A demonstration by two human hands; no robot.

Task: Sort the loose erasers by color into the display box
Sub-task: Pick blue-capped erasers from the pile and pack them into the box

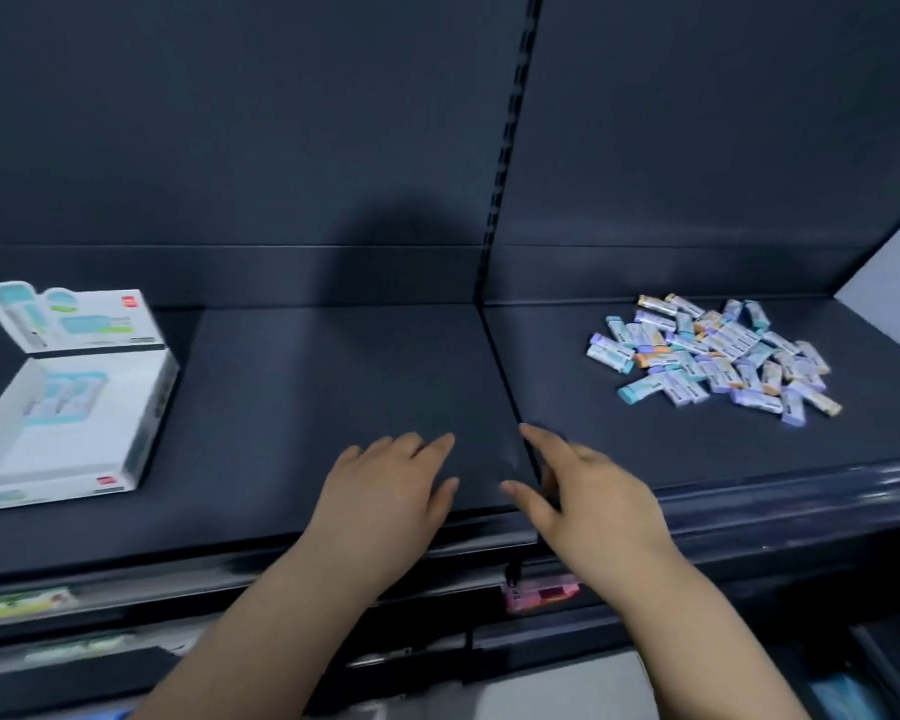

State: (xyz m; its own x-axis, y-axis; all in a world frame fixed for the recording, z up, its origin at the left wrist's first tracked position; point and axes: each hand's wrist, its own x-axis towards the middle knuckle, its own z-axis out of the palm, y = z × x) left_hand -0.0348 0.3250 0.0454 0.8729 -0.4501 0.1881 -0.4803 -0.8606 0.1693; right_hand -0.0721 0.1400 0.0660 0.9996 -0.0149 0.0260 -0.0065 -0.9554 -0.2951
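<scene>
Resting flat near the bottom middle of the frame, the left hand (391, 485) and right hand (588, 491) hold nothing, fingers spread & loose on the dark shelf (333, 381). Pile of loose erasers (713, 356) sits mid-right, teal, purple & orange all mixed up. Display box (68, 407) sits far left w/ its lid up, so it's ready to fill. A few teal ones look already inside. Prob the sorting has barely begun.

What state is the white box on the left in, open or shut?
Open. The display box has its lid standing up behind it, and its inside shows, with a few teal erasers at the far end.
</scene>
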